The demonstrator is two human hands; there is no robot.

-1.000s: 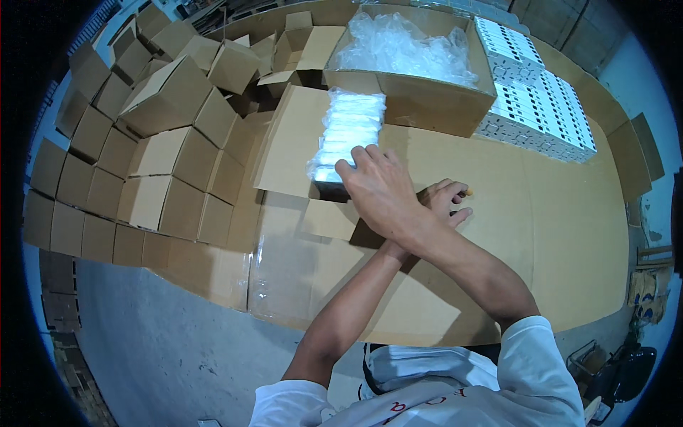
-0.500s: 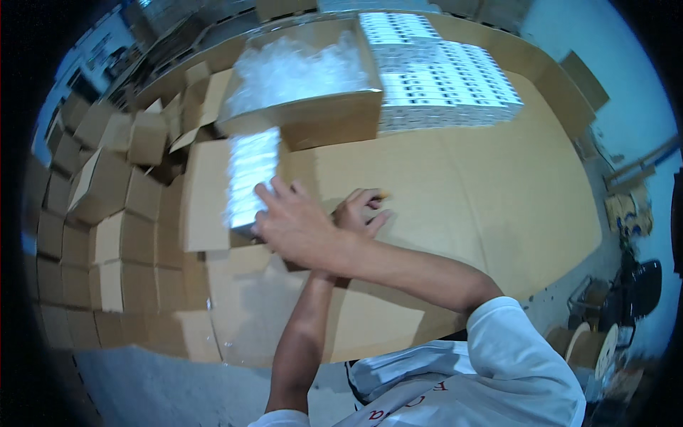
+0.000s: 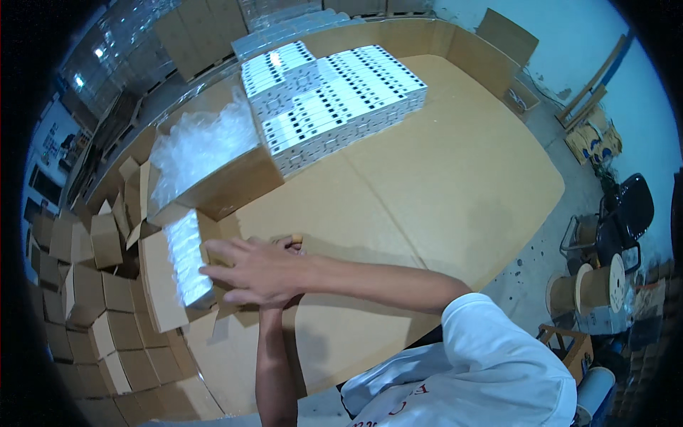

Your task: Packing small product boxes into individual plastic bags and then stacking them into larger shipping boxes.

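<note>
So the right hand is reaching across to the person's left, fingers spread flat and pretty much fully open, fingertips touching the near end of a clear-wrapped bundle without actually gripping it. The left hand is mostly tucked under the right wrist, only a few fingertips poking out, so I can't tell if it's open or holding anything. The shiny, pale, oblong bundle lies inside a small open cardboard box, just left of the right hand. Behind that is a bigger open carton stuffed with crumpled clear plastic bags. Further back there's a neat block of white flat boxes with small dark label marks, stacked in rows. All of it rests on a cardboard-covered surface, which is wide open to the right and toward the far edge. The left side is crowded, with folded small brown boxes piled all along the edge. Off the right edge there are cable spools and a dark chair on the floor.
</note>
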